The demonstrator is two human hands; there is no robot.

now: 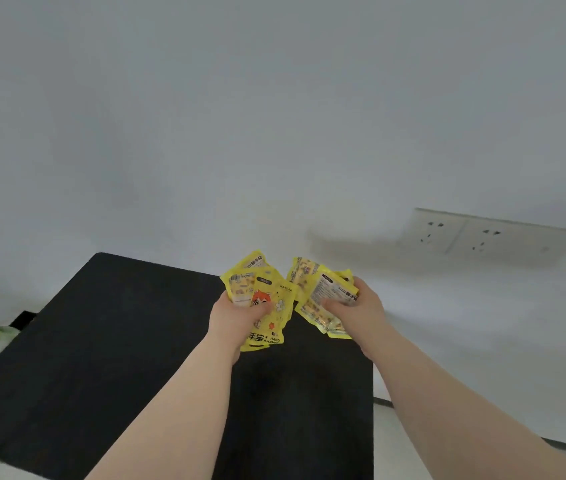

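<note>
Yellow packets (pixel 279 303) gripped in left hand (pixel 236 317), second bunch (pixel 326 289) in right hand (pixel 357 306), over black table (pixel 118 358); likely next: lay both down

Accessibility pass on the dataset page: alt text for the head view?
The left hand grips one bunch of yellow hand-warmer packets, the right hand a second bunch, above a black tabletop. Behind, a white wall carries a double socket plate at right.
</note>
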